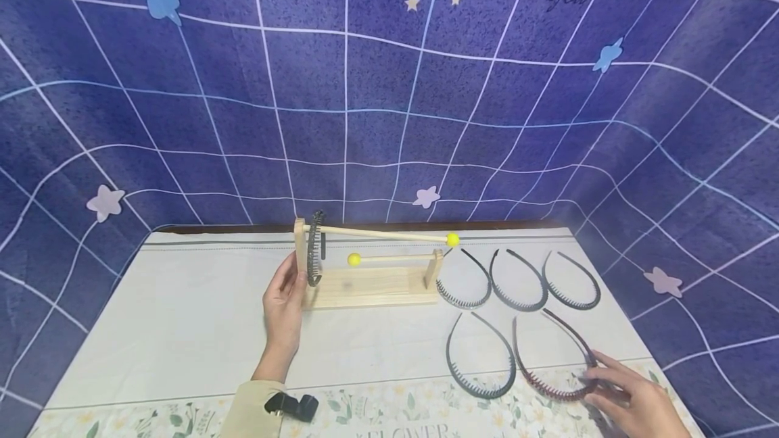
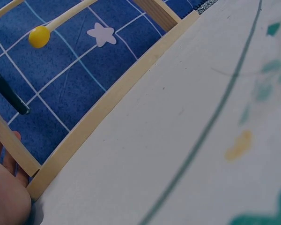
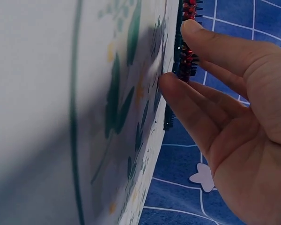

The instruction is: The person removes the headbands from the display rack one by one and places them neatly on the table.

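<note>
A wooden stand (image 1: 371,297) with two rods, each tipped with a yellow ball, sits near the back of the table. My left hand (image 1: 284,306) grips its left upright, fingers around the wood; part of that hand shows in the left wrist view. A dark toothed headband (image 1: 314,252) hangs on the upper rod, beside this upright. At the front right, my right hand (image 1: 635,394) reaches the right side of a dark red toothed headband (image 1: 550,389) on the table. Its fairly straight digits touch the band in the right wrist view, with a gap between their tips.
Several more dark headbands lie on the table to the right of the stand, among them one at the front (image 1: 481,392) and one at the far right (image 1: 575,304). A pale tablecloth (image 1: 182,309) covers the table. A blue patterned curtain (image 1: 316,86) stands behind.
</note>
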Motion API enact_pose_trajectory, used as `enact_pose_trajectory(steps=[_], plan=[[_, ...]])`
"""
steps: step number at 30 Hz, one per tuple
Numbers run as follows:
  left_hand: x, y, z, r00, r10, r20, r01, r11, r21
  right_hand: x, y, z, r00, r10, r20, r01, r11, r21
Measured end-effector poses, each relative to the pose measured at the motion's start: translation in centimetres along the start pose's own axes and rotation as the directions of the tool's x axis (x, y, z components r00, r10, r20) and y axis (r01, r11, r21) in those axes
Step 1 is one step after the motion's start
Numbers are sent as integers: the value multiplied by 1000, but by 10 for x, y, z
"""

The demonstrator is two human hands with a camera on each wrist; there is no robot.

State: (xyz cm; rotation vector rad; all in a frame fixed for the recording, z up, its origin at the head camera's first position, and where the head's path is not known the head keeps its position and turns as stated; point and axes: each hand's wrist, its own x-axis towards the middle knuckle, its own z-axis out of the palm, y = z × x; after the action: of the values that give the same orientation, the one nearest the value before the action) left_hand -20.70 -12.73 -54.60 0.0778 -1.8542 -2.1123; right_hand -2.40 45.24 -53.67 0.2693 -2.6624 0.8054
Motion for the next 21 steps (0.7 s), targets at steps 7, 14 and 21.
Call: enact_pose_trajectory(steps=[7, 14, 21], plan=[[-1, 2, 0, 1000, -11, 3, 11, 1000, 12, 2, 0, 2, 999, -27, 22, 28, 999, -45], [-1, 1, 0, 1000, -5, 10, 5, 1000, 15, 6, -6, 2, 998, -30, 49, 38, 986, -165], [0, 1, 0, 1000, 2, 5, -2, 1000, 2, 5, -4, 3, 997, -40, 67, 53, 978, -200]])
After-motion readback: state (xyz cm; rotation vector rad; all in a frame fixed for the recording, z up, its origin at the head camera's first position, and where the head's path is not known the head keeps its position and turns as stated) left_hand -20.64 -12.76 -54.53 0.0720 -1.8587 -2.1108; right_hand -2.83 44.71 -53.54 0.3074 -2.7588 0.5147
